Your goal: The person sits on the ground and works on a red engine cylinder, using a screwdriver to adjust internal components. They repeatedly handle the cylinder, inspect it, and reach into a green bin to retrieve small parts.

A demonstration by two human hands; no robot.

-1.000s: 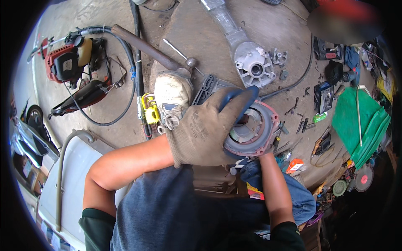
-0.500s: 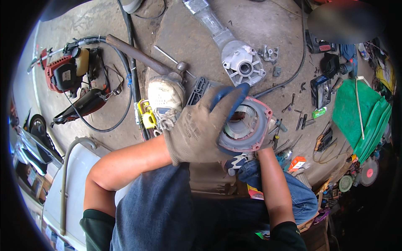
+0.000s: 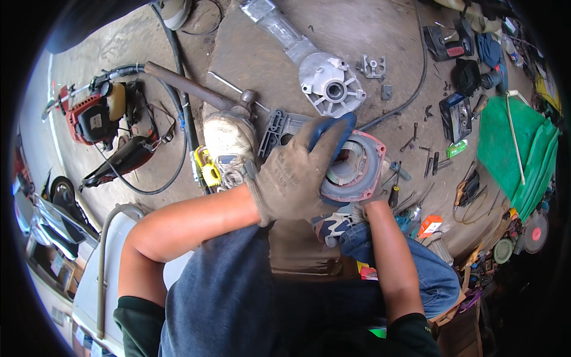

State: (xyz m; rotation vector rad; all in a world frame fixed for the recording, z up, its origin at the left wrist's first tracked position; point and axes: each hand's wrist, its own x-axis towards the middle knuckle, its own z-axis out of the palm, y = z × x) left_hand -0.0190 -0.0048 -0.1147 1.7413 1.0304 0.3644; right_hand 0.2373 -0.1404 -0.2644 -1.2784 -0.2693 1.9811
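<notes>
My left hand (image 3: 295,174), in a grey-brown work glove with dark blue on the fingers, grips a round motor housing (image 3: 373,168) from its left side. The housing has a reddish, squarish rim with screw holes at the corners. Inside its open mouth a pale ring shows around a dark hollow. From below right, my right hand (image 3: 373,199) supports the same housing, most of its fingers hidden behind it. Past the hands lies a silver metal gear casing (image 3: 333,86) with a long neck. A grey slotted plate (image 3: 277,132) is beside my left glove.
A hammer (image 3: 196,86) and a screwdriver (image 3: 229,83) lie by my shoe (image 3: 229,135). Further left sits a red engine tool (image 3: 95,116). A black cable (image 3: 416,83) curves across the floor. Bolts, tools and a green sheet (image 3: 511,149) are on the right.
Both hands and the motor housing have shifted slightly right and up in the picture. The floor items appear moved left or tilted with the view. The hold on the housing is the same.
</notes>
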